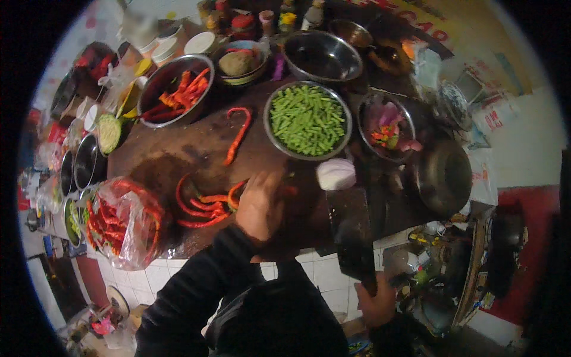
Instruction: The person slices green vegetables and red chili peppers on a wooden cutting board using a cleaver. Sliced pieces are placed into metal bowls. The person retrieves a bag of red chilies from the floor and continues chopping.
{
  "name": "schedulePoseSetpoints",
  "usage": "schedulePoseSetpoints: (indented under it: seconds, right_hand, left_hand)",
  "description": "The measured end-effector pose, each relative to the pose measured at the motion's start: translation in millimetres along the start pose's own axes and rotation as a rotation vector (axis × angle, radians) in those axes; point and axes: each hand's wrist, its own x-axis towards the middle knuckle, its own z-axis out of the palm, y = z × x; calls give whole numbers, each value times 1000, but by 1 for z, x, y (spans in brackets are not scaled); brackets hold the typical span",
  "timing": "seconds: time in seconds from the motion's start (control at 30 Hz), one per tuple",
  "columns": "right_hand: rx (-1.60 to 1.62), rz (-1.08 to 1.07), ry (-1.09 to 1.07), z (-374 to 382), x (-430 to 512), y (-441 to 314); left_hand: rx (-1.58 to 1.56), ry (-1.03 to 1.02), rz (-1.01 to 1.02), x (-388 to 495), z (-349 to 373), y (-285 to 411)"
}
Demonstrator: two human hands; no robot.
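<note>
My right hand (378, 300) grips the handle of a dark cleaver (352, 230), its broad blade reaching up over the table edge towards a peeled onion (336, 174). My left hand (259, 205) is over the table beside a pile of red chili peppers (206, 209); its fingers are blurred, and what lies under it is hidden. One curved red chili (238, 136) lies apart, further up. Beyond the onion stands a metal bowl of cut green beans (308, 120). A metal bowl (176, 91) at the upper left holds more red chilies.
A plastic bag of red chilies (122, 227) sits at the table's left front edge. Onion pieces and scraps fill a metal bowl (387, 127) at the right, near an upturned pan (445, 172). An empty metal bowl (322, 56), jars and bottles (243, 26) line the back.
</note>
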Motion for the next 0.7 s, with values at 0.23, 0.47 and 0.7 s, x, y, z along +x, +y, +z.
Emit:
schedulePoseSetpoints:
  seconds: [0.23, 0.47, 0.7]
  right_hand:
    - [47, 49, -18, -4, -16, 15]
    - [120, 75, -62, 6, -12, 39]
    - [102, 34, -181, 8, 3, 12]
  left_hand:
    - [-321, 18, 108, 138, 29, 96]
    - [22, -28, -161, 54, -65, -3]
    - [410, -194, 75, -67, -63, -52]
